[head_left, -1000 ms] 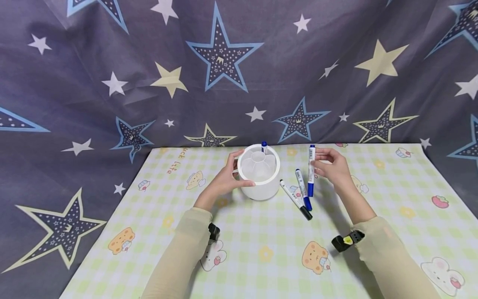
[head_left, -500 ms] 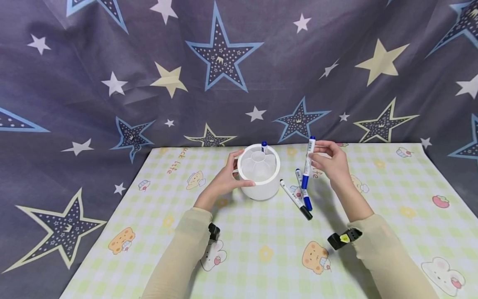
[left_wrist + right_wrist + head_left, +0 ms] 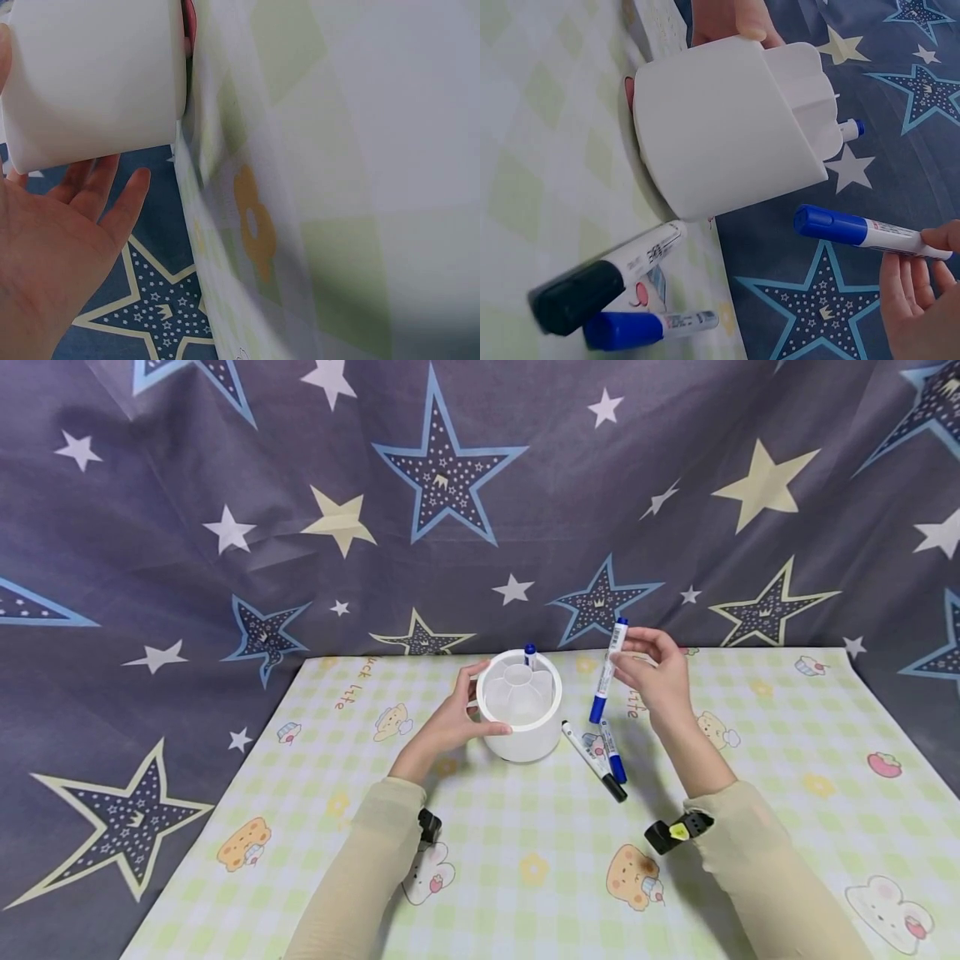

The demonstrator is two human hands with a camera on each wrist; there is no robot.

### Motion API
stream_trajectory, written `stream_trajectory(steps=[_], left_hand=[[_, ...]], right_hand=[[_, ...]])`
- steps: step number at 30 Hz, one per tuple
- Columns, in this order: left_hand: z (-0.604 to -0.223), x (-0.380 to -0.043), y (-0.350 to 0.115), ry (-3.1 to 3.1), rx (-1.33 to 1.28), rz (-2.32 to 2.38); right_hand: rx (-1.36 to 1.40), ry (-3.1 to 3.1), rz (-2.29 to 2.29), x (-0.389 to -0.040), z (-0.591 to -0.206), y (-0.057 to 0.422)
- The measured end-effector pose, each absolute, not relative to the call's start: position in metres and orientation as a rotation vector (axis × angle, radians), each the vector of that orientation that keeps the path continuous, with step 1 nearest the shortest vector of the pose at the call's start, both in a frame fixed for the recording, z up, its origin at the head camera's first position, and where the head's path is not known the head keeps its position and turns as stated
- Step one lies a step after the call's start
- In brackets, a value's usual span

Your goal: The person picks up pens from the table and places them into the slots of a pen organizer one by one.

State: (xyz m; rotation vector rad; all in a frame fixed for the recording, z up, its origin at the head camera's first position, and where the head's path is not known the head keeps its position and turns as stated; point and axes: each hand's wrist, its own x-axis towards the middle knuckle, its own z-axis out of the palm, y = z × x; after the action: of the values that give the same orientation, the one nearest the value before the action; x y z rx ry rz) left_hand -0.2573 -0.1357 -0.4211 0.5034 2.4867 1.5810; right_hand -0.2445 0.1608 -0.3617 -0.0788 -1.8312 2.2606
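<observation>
A white round pen holder [image 3: 525, 742] with a divided clear insert stands on the table. One blue-ended marker [image 3: 530, 653] is upright in its back compartment. My left hand [image 3: 452, 720] holds the holder's left side, thumb at the front rim and fingers round behind. To the right of the holder, my right hand [image 3: 666, 683] pinches a white marker [image 3: 832, 225] between thumb and fingers. It is raised and tilted, with its blue cap pointing down. Below it lie a blue-capped marker [image 3: 612, 756] and a black-capped marker [image 3: 592, 760], side by side.
A checked, cartoon-printed cloth [image 3: 517, 910] covers the table. A dark star-patterned curtain [image 3: 480, 577] hangs right along the table's back edge. Black camera straps [image 3: 678, 832] sit on both wrists.
My right hand has lifted the marker and carried it up and to the left, toward the holder, its capped end swinging left. The left hand and holder have stayed put.
</observation>
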Motion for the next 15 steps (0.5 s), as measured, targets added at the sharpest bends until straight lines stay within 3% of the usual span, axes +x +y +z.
stream_trajectory(steps=[15], left_hand=[[-0.421,-0.257,-0.136,2.487,0.505,1.575]], right_hand=[[-0.069,-1.724,2.271,-0.247,-0.35,0.146]])
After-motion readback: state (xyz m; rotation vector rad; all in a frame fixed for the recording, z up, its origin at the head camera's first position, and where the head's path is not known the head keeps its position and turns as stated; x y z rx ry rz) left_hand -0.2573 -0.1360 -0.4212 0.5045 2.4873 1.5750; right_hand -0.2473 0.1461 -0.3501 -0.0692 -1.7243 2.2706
